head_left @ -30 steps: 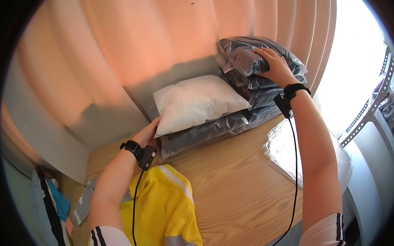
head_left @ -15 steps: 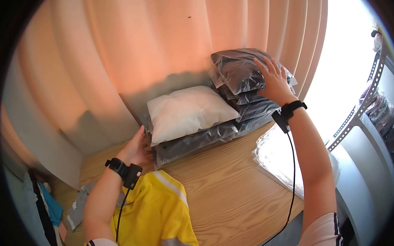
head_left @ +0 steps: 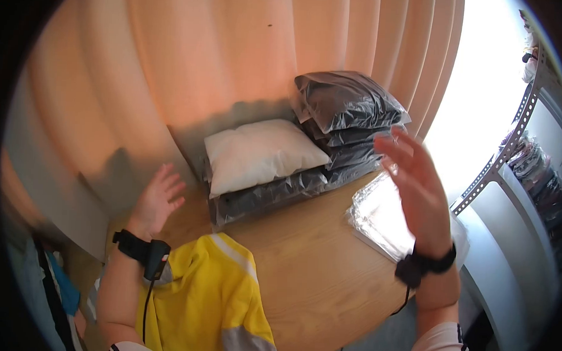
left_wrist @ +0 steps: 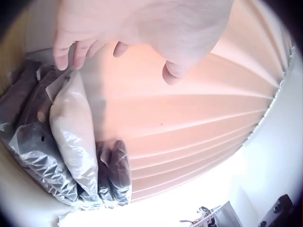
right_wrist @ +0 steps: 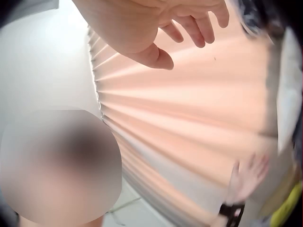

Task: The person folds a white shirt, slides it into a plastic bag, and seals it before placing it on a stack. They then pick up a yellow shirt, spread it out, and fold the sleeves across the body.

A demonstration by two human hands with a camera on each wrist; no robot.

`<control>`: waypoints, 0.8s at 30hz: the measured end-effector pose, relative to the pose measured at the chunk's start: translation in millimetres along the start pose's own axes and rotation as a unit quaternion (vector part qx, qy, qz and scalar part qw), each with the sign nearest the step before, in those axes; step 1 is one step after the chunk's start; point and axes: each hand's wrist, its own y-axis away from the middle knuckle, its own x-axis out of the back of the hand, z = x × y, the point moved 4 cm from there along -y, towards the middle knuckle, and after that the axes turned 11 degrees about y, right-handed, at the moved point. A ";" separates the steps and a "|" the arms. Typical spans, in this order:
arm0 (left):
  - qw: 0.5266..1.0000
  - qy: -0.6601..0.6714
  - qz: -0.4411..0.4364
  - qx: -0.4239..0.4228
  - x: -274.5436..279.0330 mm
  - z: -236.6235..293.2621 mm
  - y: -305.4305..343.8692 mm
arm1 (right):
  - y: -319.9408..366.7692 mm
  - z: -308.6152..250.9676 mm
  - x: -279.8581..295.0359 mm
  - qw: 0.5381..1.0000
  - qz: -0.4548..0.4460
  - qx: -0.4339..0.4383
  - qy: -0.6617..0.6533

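Both hands are raised in the air and hold nothing. The left hand point(head_left: 158, 202), fingers spread, is left of a white bagged package point(head_left: 263, 155) that lies on dark bagged packages point(head_left: 265, 198). Slightly blurred, the right hand point(head_left: 416, 192) hovers with loosely bent fingers over a pile of clear plastic bags point(head_left: 378, 219), right of the stacked dark packages point(head_left: 351, 104). In the left wrist view the left hand point(left_wrist: 142, 28) is apart from the white package point(left_wrist: 73, 127). The right wrist view shows the right hand point(right_wrist: 161, 28) touching nothing.
A yellow and grey garment point(head_left: 212, 290) lies at the front of the wooden table point(head_left: 315, 269). Behind the packages hangs a pleated curtain point(head_left: 236, 50). A perforated metal rack point(head_left: 501, 152) stands on the right; other clothes point(head_left: 66, 285) are at the lower left.
My right hand has left the dark stack and come down towards me. The left hand has moved away from the white package, to the left. The view has shifted slightly.
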 end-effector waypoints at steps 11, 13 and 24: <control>0.983 -0.092 0.032 -0.158 -25.5 48.4 172.4 | 178.7 61.7 -119.8 0.943 -0.272 -0.192 0.010; 0.976 -0.118 0.064 -0.170 -10.3 54.2 206.4 | 183.1 59.7 -129.9 0.935 -0.291 -0.205 -0.007; 0.899 -0.325 0.268 -0.120 151.3 60.6 404.3 | 143.3 -2.9 -248.1 0.882 -0.465 -0.068 0.042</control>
